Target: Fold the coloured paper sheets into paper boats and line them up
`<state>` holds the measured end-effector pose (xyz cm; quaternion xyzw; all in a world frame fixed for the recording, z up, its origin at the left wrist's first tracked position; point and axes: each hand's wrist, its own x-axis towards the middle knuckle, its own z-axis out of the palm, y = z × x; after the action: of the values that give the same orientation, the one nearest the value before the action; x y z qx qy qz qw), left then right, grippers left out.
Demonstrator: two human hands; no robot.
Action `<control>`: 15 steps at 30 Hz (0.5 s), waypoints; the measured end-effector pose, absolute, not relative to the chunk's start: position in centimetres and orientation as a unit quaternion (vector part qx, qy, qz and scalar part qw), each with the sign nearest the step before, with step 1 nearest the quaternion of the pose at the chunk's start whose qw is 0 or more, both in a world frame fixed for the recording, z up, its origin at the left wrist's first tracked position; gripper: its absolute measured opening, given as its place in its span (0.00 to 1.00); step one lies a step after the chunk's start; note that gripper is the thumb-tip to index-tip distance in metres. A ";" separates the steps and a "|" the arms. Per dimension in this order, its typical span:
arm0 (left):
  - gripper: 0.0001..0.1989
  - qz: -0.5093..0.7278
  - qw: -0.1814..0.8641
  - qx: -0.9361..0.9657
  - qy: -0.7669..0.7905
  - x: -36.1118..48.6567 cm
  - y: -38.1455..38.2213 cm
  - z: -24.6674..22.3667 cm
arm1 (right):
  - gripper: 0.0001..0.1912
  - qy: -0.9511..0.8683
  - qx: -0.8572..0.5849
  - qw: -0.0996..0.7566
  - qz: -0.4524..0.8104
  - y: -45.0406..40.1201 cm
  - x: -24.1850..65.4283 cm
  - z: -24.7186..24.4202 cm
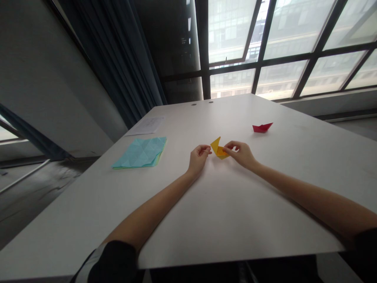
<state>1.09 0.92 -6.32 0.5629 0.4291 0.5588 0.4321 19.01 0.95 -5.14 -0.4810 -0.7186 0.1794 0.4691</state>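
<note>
A yellow folded-paper figure point(221, 151), with one pointed flap standing up on its left side, is just above the white table in front of me. My right hand point(240, 152) pinches its right side between thumb and fingers. Close to the figure's left edge is my left hand point(201, 155), its fingers curled in toward the thumb with nothing visible between them. Whether those fingertips touch the paper I cannot tell. Beyond my right hand a red folded-paper boat point(262, 127) rests on the table.
A stack of light-blue creased paper point(140, 152), with a greenish sheet showing under it, lies to the left on the white table point(188, 220). Behind it is a printed white sheet point(146, 125). Two round dark spots mark the far table edge, before windows and a blue curtain point(118, 51).
</note>
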 end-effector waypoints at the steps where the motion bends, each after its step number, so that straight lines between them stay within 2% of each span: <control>1: 0.13 0.548 0.459 0.555 0.425 1.1 0.9 -6.3 | 0.11 -0.705 -0.484 0.484 0.189 1.1 19.0 -5.2; 4: 0.17 0.525 0.539 0.529 0.392 1.3 0.7 -6.4 | 0.12 -0.686 -0.479 0.499 0.225 1.2 19.0 -5.2; 7: 0.19 0.523 0.590 0.497 0.362 1.5 0.5 -6.4 | 0.12 -0.697 -0.474 0.479 0.245 1.0 18.8 -5.2; 15: 0.15 0.542 0.605 0.467 0.350 1.5 0.7 -6.5 | 0.10 -0.728 -0.466 0.433 0.256 0.7 18.6 -5.3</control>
<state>1.50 0.66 -6.49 0.4670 0.3499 0.5420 0.6047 18.59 0.68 -5.27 -0.4661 -0.7276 0.2564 0.4332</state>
